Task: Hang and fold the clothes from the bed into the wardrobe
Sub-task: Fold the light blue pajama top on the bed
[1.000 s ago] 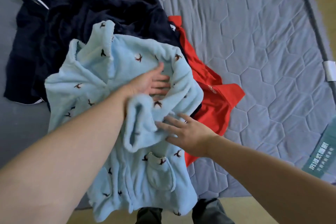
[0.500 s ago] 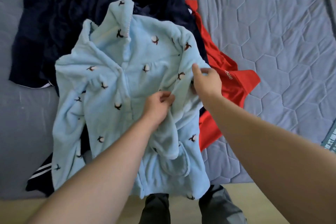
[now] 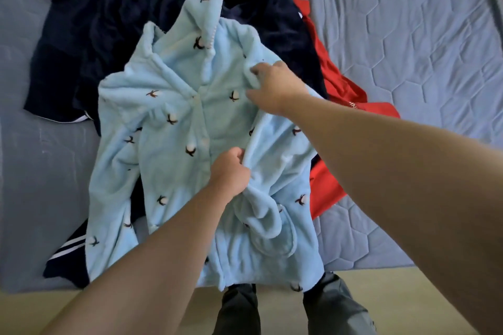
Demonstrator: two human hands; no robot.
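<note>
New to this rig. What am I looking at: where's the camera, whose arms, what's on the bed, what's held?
No robot here: a person works with bare hands. The view comes from a wide-angle camera on their head, looking down, so the arms enter from below. On the grey-blue quilted bed cover lies a pile: a light blue fleece pyjama top with small dark motifs on top, dark navy clothing beneath it, and a red garment to its right. The left hand grips a fold at the top's middle; the right hand pinches fabric near its collar.
</note>
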